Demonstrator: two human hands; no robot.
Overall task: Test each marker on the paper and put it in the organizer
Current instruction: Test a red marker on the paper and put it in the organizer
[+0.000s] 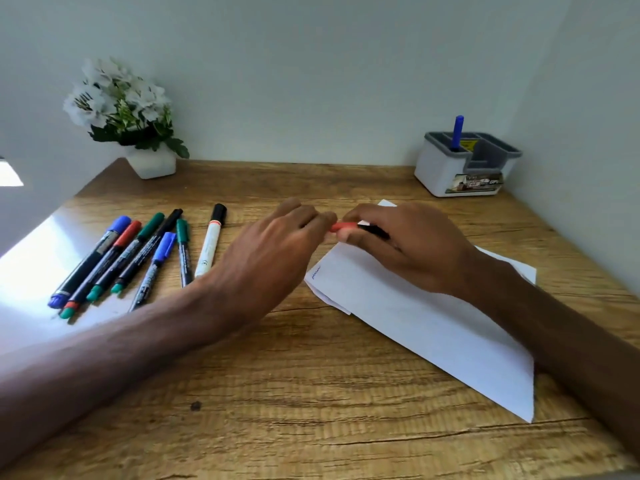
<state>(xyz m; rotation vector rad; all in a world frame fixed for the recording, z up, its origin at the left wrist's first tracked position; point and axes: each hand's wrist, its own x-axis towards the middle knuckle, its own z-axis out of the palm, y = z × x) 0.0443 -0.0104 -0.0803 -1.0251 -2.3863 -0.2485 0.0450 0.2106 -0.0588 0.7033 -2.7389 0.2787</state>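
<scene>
A wooden table [311,393] fills the lower frame. Two bare forearms come in from the lower left and lower right corners and converge toward the centre.

A folded white paper [433,323] lies right of centre, slanting from mid-frame down toward the lower right, with the right forearm crossing over it. A small blue scribble [316,271] sits near the paper's left edge.

Above the paper's upper corner the two hands meet. The right hand [408,247] lies knuckles up, its fingers curled around the dark barrel of a red-capped marker [346,226], which points left. The left hand [277,237] reaches in from the left, back of the hand up, with its fingertips pinching the end of the red cap. Blur hides whether the cap is fully seated on the barrel.

At the left of the frame, seven more markers [138,258] lie side by side on the table in a loose row, capped in blue, red, green and black. The rightmost has a white barrel.

Farther back, at the upper right against the wall, stands a white organizer [446,174] with a grey divided insert. One blue marker [457,133] stands upright in its rear left compartment.

At the upper left, a white pot [152,164] of white flowers sits at the table's far edge.
</scene>
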